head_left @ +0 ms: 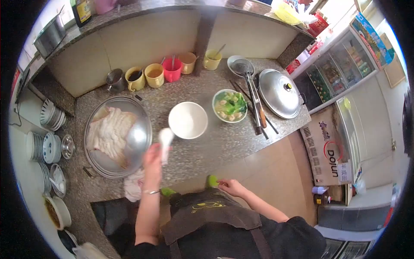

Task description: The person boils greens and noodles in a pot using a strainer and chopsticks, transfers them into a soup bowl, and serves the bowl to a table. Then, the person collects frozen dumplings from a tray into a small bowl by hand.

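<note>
My left hand (152, 162) is closed on the handle of a white soup spoon (166, 137), whose bowl end is blurred. The spoon is beside the lower left rim of a white bowl (188, 120); I cannot tell whether they touch. To the right stands a bowl of soup with leafy greens and pale dumpling-like pieces (229, 106). My right hand (232, 187) hangs low in front of the counter, loosely open, with nothing visible in it. To the left, a pale, crumpled cloth (113, 134) lies over a large metal lid or tray (140, 140).
Several cups (154, 75) line the counter's back. At right are a wok lid (279, 93), a skimmer (242, 67) and long-handled tools (257, 108). Stacked plates (52, 147) stand at left. A carton (325, 151) and a glass-fronted fridge (336, 69) are beyond the counter.
</note>
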Available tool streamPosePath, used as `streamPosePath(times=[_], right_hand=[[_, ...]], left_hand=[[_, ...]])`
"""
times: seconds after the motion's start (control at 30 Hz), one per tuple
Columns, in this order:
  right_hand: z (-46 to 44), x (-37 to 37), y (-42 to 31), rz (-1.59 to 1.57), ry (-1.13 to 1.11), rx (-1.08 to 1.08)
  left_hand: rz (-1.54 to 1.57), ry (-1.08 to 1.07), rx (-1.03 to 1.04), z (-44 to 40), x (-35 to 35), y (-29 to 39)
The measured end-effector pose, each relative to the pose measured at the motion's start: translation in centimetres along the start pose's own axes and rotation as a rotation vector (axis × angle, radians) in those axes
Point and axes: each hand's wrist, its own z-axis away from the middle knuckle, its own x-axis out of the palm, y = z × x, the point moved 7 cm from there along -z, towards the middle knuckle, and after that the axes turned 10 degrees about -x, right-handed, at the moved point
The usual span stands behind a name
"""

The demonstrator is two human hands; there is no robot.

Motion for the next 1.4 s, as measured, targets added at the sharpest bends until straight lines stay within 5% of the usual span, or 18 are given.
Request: streamPosePath(times=[0.13,0.33,0.6,0.97,1.07,1.4], right_hand=[[4.0,-6.8,9.3,-0.011,0.088,0.032],[11.2,-16.6,16.7,-0.254,0.382,0.155],[9.2,-18.7,18.9,-0.432,0.424,0.164],[-10.0,-27.4,19.1,-0.758,0.468,0.113],[-16.2,-30.0,18.8,-0.838,0.566,0.041],[-23.4,-26.9,20.4,-1.382,0.497,0.118]], left_hand=[[0.136,-0.235,-0.211,-4.5,17.5,-8.5],[0.063,-0.208,-0.305,-9.3,27.2,-13.3],[-0.016,0.117,-0.299,-14.1,28.2,-16.2],[-0.156,0.314,-0.229,-16.4,22.4,-16.7],[-0.086,0.093,-0.193,-18.8,23.4,-16.6],[0.188,-0.119,-0.32,-22.2,23.4,-18.4]])
